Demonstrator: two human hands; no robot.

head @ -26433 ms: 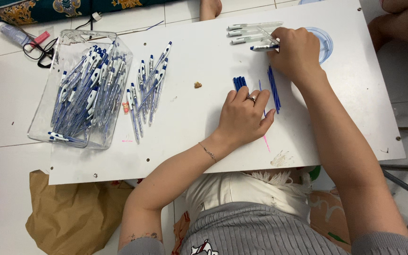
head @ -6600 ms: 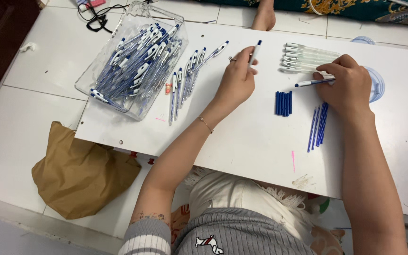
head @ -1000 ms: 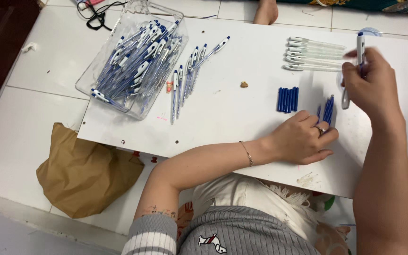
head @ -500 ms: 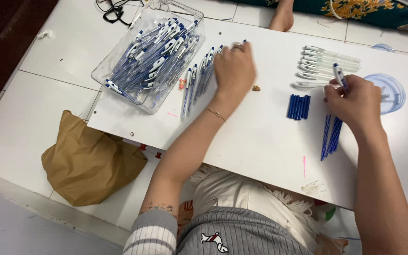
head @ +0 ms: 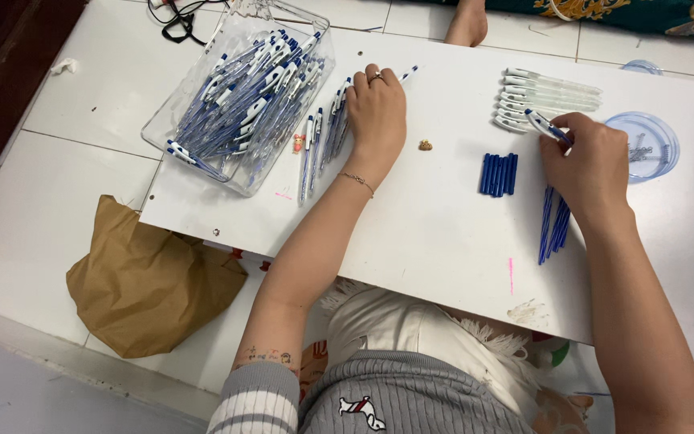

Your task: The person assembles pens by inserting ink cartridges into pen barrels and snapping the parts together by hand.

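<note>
Pens [head: 324,137] lie in a loose row on the white board [head: 427,233], just beside the clear plastic tray [head: 238,173] heaped with more blue-and-white pens. The left hand [head: 377,112] rests palm-down on the right end of that row, fingers curled over a pen whose tip pokes out past the knuckles; whether it actually pinches the pen I cannot tell, since the fingers hide it. Farther along the board, the right hand [head: 589,165] holds a pen part with a white clip [head: 541,123] between thumb and fingers, right beside the row of clear pen barrels [head: 552,95].

Risks here look small but real. The loose row sits close together, so a sideways drag of the left hand could scatter its neighbours or knock one against the tray. The blue refills [head: 554,225] lie partly under the right wrist, and the stack of short blue pieces [head: 499,174] is near it; a careless shift of the forearm could roll them toward the board's near edge. The shallow blue lid [head: 644,145] with small springs sits just beside the right hand, and a bump there would likely spill them.
</note>
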